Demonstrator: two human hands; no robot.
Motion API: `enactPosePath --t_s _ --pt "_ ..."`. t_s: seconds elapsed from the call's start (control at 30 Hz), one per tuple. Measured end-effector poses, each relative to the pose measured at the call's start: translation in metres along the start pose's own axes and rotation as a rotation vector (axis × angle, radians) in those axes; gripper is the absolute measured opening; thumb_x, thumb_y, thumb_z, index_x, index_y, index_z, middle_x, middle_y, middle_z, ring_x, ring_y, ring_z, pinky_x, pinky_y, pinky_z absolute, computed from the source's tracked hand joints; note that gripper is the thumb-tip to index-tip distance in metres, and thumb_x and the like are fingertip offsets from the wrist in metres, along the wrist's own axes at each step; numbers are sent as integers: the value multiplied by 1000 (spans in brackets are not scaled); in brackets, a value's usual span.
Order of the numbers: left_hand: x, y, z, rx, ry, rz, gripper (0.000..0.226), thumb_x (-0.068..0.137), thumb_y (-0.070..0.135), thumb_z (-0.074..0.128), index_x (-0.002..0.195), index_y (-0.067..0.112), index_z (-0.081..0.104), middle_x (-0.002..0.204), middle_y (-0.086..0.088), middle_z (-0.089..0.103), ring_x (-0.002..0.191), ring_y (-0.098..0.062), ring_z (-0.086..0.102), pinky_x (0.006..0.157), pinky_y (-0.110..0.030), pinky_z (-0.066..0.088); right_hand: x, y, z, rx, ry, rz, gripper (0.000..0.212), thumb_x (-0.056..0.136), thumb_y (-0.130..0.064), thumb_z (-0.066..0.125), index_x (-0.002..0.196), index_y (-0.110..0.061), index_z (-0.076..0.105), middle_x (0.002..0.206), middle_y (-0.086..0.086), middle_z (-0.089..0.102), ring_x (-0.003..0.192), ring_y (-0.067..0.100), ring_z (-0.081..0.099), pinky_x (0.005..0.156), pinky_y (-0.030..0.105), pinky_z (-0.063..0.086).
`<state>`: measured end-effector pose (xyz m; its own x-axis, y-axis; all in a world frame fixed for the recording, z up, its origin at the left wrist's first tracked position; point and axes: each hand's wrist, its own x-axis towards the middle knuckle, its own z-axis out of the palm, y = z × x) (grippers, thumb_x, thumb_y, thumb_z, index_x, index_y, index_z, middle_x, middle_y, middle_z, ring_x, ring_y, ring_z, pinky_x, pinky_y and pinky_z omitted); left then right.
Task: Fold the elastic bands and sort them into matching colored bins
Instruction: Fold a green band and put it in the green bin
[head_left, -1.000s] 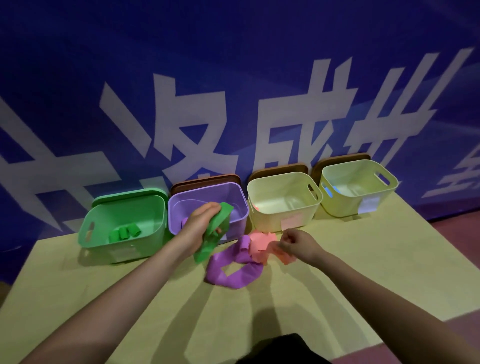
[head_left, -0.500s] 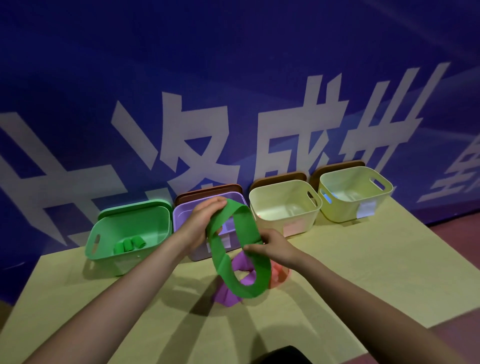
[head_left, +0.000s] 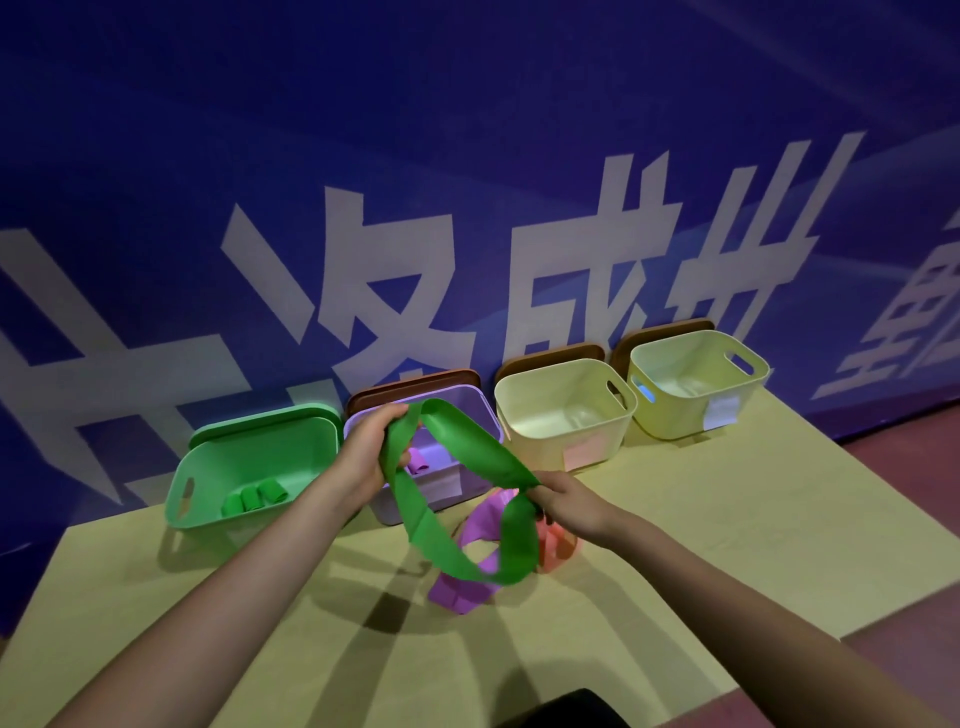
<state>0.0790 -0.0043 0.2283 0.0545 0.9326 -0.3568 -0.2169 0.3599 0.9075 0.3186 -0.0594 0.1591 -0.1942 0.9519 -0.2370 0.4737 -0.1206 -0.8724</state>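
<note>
While purple band (head_left: 470, 540) lies below, both hands (head_left: 371, 457) (head_left: 574, 501) grip the raised green band (head_left: 447, 540).

Four bins (head_left: 566, 410) side by side along the table's (head_left: 727, 519) far edge, loose bands (head_left: 467, 587) before them.

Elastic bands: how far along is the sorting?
Done: three folded green bands lie in the green bin, one purple roll in the purple bin. In hand: both hands, left and right, hold the green band, still unfolded. Left: the purple band and pink band on the table.
</note>
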Motion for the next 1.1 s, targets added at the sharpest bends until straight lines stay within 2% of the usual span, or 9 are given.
enactPosePath --t_s 0.17,0.27,0.4,0.57,0.67,0.77,0.9,1.0,1.1 --pt "4 -7 -5 -63 18 -71 23 95 18 48 77 9 58 56 -2 53 35 -9 42 35 -16 34 -7 -3 6 188 -33 -20 36 87 -23 47 116 -11 65 112 3 68 104 14 61 93 26 44" --pt "3 -10 -6 -92 17 -84 25 96 18 46 76 10 58 49 1 56 34 -8 45 36 -15 36 -12 -2 8 385 -58 -10 26 95 -7 41 112 -5 60 88 4 68 83 17 62 78 24 49" --pt "4 -14 -8 -121 -2 -54 30 98 18 42 71 11 53 44 2 52 33 -7 41 35 -15 34 -12 -2 10 481 -36 21 15 75 -16 52 83 -5 59 68 6 50 66 19 46 63 27 39" --pt "4 -24 -12 -6 -113 45 20 95 16 54 75 13 54 49 5 49 40 -7 43 40 -15 39 -5 -1 10 724 213 181 29 100 -28 42 82 -9 54 58 1 42 53 13 37 56 27 32" --pt "4 -30 -18 159 -243 99 4 92 10 58 89 12 60 66 9 64 59 -6 56 52 -14 45 -4 1 7 670 288 201 21 96 -20 52 84 -6 60 62 4 43 53 13 36 54 26 32" --pt "5 -32 -25 256 -302 84 8 88 13 63 96 11 62 89 -4 66 80 -14 61 70 -25 48 -4 8 3 644 290 188 19 91 -8 58 105 -1 70 74 12 59 62 18 49 60 26 42" --pt "6 -33 -31 265 -284 96 2 90 12 60 90 10 61 85 -4 66 80 -17 62 71 -24 49 -5 17 -5 520 315 210 21 90 -5 59 108 -3 70 86 20 67 73 25 60 76 38 50" --pt "9 -35 -36 302 -303 100 3 88 12 63 87 12 61 84 -5 63 82 -20 59 75 -30 44 -10 18 -9 344 275 247 9 88 -6 61 88 -6 70 80 14 68 73 26 62 71 34 50" --pt "9 -37 -38 353 -311 101 18 75 17 72 88 13 60 82 -2 63 79 -16 58 73 -28 43 -13 18 -8 386 204 232 13 84 -7 62 93 1 66 85 18 65 79 28 60 76 38 47"
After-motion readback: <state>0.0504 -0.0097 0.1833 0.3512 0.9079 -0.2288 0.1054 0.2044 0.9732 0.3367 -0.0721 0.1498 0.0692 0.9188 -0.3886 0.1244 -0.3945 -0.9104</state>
